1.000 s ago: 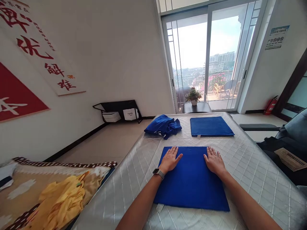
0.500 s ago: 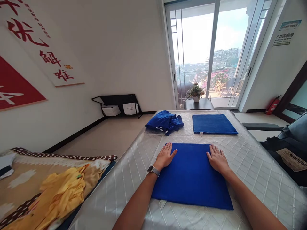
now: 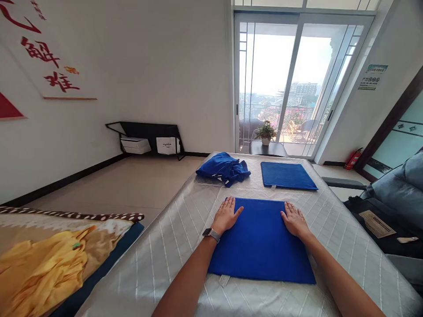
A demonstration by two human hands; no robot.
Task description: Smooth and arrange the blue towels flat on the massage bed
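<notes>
Bed: silver quilted cover (image 3: 158, 255) fills the foreground, with a glass door (image 3: 284, 88) past its far end.
Towel: blue and folded flat (image 3: 261, 246), lying on the cover straight before the person; a white tag (image 3: 224, 280) pokes out at its near edge.
Left hand: (image 3: 226, 216) flat, palm down on the towel's far left corner, gripping nothing; watch (image 3: 210, 234) on the wrist.
Right hand: (image 3: 295, 220) flat and loose on the towel's far right corner.
Beyond the towel: second towel (image 3: 287, 175) lies flat; heap (image 3: 223, 168) of crumpled blue cloth lies to its left, apart from it.
Left of the towel: yellow cloth (image 3: 42, 264), well apart.
Risk: the cover looks slick, so an uneven push from either palm would likely slide the towel or skew its top layer.
Count: two hands, two flat towels, one heap, one watch, one yellow cloth.
</notes>
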